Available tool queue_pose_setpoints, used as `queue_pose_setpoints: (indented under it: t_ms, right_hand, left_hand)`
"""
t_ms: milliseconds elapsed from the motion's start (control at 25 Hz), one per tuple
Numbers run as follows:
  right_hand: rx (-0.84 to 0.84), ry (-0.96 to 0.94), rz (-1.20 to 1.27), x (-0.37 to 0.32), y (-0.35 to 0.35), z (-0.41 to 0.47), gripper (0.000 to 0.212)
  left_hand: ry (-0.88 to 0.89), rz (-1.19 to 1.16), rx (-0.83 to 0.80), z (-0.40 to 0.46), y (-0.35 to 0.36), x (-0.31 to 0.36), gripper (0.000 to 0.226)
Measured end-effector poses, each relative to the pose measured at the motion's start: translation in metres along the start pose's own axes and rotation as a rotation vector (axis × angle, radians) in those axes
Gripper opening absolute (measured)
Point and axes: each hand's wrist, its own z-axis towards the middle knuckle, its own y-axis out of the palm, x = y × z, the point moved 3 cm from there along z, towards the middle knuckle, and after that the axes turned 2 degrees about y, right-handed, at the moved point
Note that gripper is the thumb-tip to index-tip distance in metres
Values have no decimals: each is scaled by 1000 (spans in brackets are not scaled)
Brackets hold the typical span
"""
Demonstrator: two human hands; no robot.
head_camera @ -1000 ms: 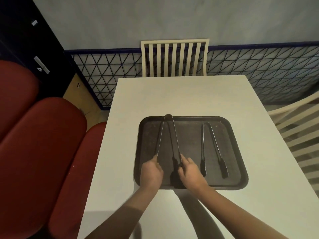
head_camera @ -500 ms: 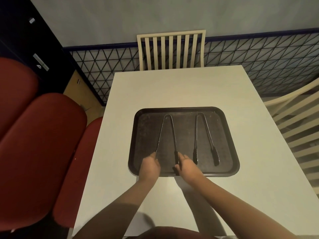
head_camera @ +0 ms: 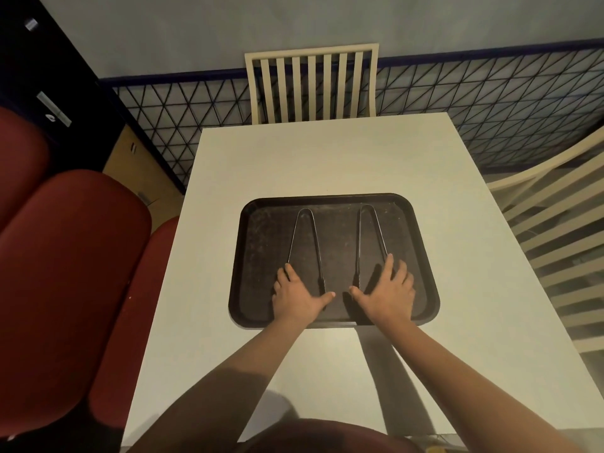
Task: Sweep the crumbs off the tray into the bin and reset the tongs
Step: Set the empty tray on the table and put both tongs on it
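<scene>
Two pairs of metal tongs lie side by side on a dark tray [head_camera: 421,256] that sits on the white desk [head_camera: 327,152]. Each pair runs lengthwise away from the person, its closed bend at the far end and its two arms spreading toward the near edge of the tray. The left tongs [head_camera: 305,243] and the right tongs [head_camera: 371,240] lie roughly parallel and apart from each other. The left hand [head_camera: 299,297] rests flat over the near tips of the left tongs, fingers straight and thumb stretched toward the middle; the right hand [head_camera: 387,294] mirrors it over the near tips of the right tongs. Neither grip closes round anything: both lie wide and flat, and the tips beneath the palms are hidden, so whether the fingers actually press the metal is hard to say. Pale specks on the tray floor may be crumbs, though they are too small to be sure. A slatted chair [head_camera: 312,83] stands at the far end of the desk, red seats [head_camera: 72,273] lie to the left, and another pale chair [head_camera: 555,223] is cut off at the right edge.
</scene>
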Motion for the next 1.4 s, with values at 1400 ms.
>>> queue_pose_setpoints:
  t_ms: [1400]
  right_hand:
    - [2, -138, 266, -1, 11, -8, 97]
  left_hand:
    - [-27, 6, 22, 10, -6, -2, 111]
